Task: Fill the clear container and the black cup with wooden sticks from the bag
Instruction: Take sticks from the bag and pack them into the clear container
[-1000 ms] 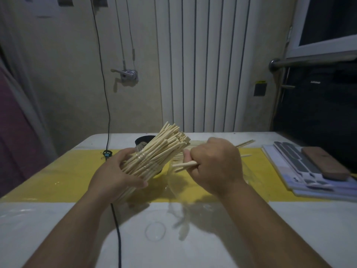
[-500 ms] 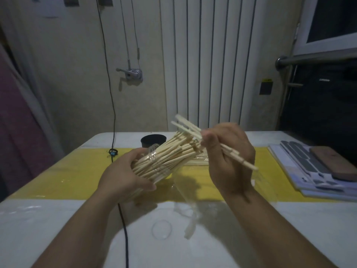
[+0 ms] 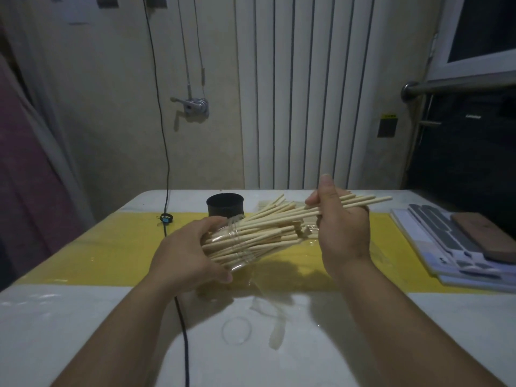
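My left hand (image 3: 187,255) grips the clear container (image 3: 237,247), tilted almost flat above the table with its mouth toward the right. It is packed with wooden sticks (image 3: 262,233) that jut out of the mouth. My right hand (image 3: 343,230) holds a few more sticks (image 3: 363,203), their left ends lying in the container's bundle. The black cup (image 3: 225,208) stands upright behind the container, its inside hidden. The crumpled clear bag (image 3: 282,300) lies on the table under my hands, with more sticks (image 3: 264,204) at its far end.
A black cable (image 3: 183,325) runs down from the wall across the table's yellow strip (image 3: 111,247) to the front edge. Papers with a brown wallet-like object (image 3: 480,241) lie at the right. A clear ring (image 3: 236,329) lies on the white surface near me.
My right hand turned the few sticks from a steep slant to nearly level and brought their ends into the container's bundle. My left hand tilted the container flatter.
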